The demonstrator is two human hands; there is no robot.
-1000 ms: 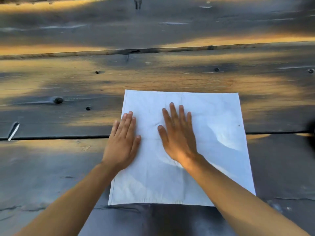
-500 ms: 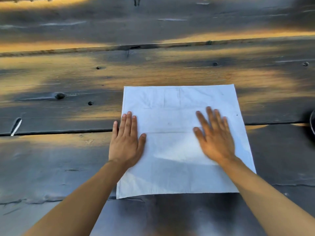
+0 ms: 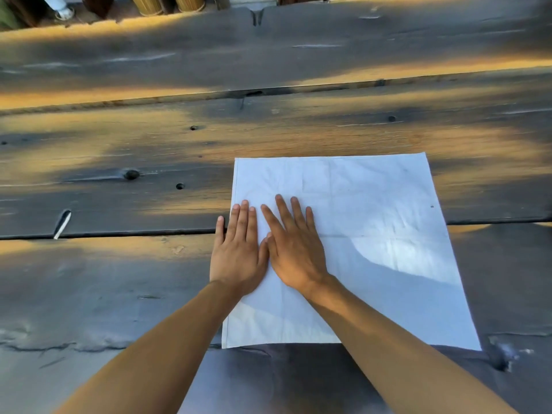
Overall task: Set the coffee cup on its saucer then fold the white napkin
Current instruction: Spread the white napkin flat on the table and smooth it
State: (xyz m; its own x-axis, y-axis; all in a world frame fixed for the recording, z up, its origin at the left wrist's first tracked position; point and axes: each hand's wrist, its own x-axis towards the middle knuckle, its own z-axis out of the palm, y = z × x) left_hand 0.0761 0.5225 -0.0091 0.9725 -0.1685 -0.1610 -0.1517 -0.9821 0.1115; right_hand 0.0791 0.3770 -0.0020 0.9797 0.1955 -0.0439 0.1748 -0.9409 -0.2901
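Observation:
The white napkin (image 3: 373, 234) lies spread flat as a square on the dark wooden table (image 3: 149, 144), with faint crease lines across it. My left hand (image 3: 237, 252) rests palm down on the napkin's left edge, its little finger off the cloth on the wood. My right hand (image 3: 294, 249) lies flat on the napkin right beside the left one, thumbs touching. Both hands have their fingers stretched out and hold nothing. No coffee cup or saucer is in view.
The table is made of wide planks with gaps, knots and small holes. At its far edge stand wooden and wicker legs (image 3: 182, 3) and a white object (image 3: 58, 6). A rough chipped spot (image 3: 501, 354) lies near the napkin's front right corner.
My right hand has slid left across the napkin from its right side until it sits against my left hand. The left hand stayed on the left edge. The view has tilted up and shifted left.

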